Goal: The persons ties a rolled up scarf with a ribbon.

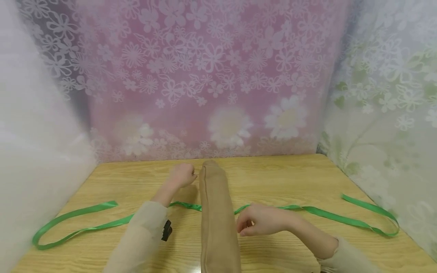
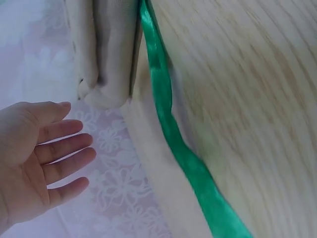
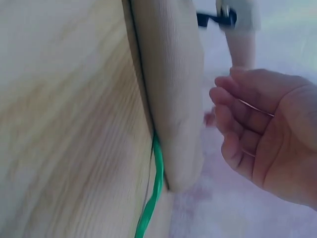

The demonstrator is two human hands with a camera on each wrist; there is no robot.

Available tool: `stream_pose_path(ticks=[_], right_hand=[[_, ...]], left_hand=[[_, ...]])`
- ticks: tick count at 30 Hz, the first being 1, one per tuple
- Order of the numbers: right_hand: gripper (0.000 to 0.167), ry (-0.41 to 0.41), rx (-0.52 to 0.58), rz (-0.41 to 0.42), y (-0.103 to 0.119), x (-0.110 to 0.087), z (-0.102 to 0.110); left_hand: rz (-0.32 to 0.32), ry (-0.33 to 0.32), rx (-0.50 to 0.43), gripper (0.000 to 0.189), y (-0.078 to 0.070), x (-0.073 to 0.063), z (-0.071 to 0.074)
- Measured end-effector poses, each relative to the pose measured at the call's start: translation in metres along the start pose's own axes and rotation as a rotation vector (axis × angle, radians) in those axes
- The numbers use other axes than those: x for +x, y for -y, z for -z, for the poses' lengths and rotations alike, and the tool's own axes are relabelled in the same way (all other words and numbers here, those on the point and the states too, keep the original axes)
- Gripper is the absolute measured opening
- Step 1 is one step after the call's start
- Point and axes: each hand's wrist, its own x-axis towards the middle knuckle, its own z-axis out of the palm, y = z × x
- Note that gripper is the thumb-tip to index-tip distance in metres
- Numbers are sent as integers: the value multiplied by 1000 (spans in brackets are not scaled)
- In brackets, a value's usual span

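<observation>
A long tan folded cloth bundle (image 1: 218,216) lies lengthwise down the middle of the wooden table. Under it runs a green ribbon (image 1: 326,214), which comes out on both sides. My left hand (image 1: 183,175) hovers by the bundle's far end, just to its left. The left wrist view shows that hand (image 2: 39,158) with its fingers spread loosely and nothing in them. Right of the bundle, near its middle, is my right hand (image 1: 263,220), over part of the ribbon. In the right wrist view this hand (image 3: 270,131) has loosely curled fingers around nothing.
The wooden table (image 1: 273,178) ends at a pink flowered curtain (image 1: 211,76). Pale sheets hang at the left (image 1: 44,132) and right (image 1: 385,125). Both ribbon ends loop back near the table's sides. A small black device (image 1: 166,230) sits at my left wrist.
</observation>
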Motion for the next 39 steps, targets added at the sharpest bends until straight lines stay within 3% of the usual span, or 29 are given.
stream_pose_path(ticks=[5,9,18,21,25,30,39], right_hand=[[9,-69,20,-152,-18,-6,9],[12,-135,-6,-199,-33,-7,11],[16,-278,-230,-294,-57,-7,12],[18,-266,-272,-340,-60,-8,12],[18,-216,-287,-414,-63,-10,10],[13,-178,-307,-504,-69,-17,7],[20,-151,-378,-550,-80,-30,2]], left_hand=[[-9,26,-33,42,4,-16,10],[-44,20,-16,43,7,-30,12],[-115,25,68,45,17,-57,8],[-135,23,98,33,21,-65,5],[-131,71,129,21,25,-73,2],[-95,143,115,32,27,-83,-1],[-62,168,111,31,33,-96,-5]])
